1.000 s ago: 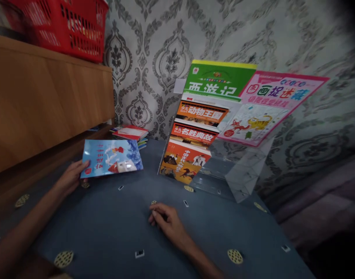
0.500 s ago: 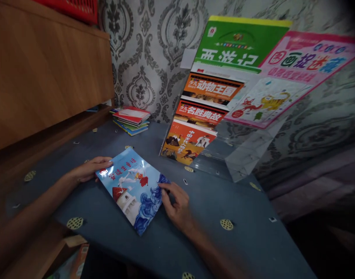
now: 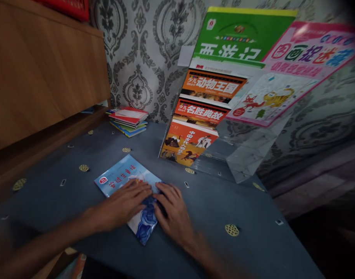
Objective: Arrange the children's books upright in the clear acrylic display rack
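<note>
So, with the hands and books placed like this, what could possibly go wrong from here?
The blue book looks glossy, so it might slide on the table if the left hand and right hand push unevenly.
The pink book sticks out past the side of the clear stand; a bump might knock it loose.
The small stack of books is not squared up, so a knock could make it slip.
</note>
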`<control>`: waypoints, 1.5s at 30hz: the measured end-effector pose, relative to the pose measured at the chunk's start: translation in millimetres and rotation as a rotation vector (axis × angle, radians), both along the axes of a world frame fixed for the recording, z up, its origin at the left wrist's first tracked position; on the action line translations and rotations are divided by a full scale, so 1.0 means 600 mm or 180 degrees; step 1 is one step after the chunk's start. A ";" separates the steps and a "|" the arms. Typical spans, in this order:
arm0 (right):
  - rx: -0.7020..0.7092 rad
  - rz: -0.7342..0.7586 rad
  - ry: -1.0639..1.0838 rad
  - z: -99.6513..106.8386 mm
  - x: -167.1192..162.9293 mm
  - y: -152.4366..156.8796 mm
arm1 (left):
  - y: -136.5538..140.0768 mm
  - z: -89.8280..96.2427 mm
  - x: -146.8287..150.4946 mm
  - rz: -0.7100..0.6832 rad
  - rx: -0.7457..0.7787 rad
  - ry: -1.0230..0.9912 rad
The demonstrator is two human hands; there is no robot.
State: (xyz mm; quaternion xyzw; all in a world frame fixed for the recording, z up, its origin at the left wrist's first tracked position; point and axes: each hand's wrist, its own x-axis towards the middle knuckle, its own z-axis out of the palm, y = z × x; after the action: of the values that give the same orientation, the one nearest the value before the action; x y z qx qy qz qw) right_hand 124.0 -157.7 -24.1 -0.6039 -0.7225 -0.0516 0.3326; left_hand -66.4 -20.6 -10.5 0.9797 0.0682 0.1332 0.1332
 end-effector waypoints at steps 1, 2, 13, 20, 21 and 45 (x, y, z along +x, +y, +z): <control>-0.0161 0.0086 -0.0085 0.000 -0.003 0.000 | -0.006 -0.010 0.009 -0.0053 0.0051 0.0059; -0.0301 0.0130 -0.0145 0.000 -0.004 0.001 | -0.004 -0.017 0.016 -0.0050 0.0100 0.0133; -0.0597 0.0174 -0.0144 0.009 0.000 0.003 | 0.156 -0.024 0.001 0.0948 0.0093 0.0236; -0.1212 0.0321 -0.0167 0.045 -0.075 0.088 | 0.158 -0.046 -0.005 0.0987 0.0022 -0.0052; -0.1287 0.0316 -0.0173 0.046 -0.088 0.103 | 0.160 -0.048 -0.006 0.0976 0.0018 -0.0077; -0.1229 -0.0420 0.0028 -0.018 -0.010 0.022 | 0.141 -0.026 0.004 0.1157 0.0233 0.0241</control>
State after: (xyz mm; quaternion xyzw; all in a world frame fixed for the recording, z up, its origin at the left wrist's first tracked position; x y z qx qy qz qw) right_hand 118.0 -144.7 -34.7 -0.7027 -0.6764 0.0688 0.2097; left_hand -64.1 63.8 -26.2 0.9598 0.2441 0.1205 0.0685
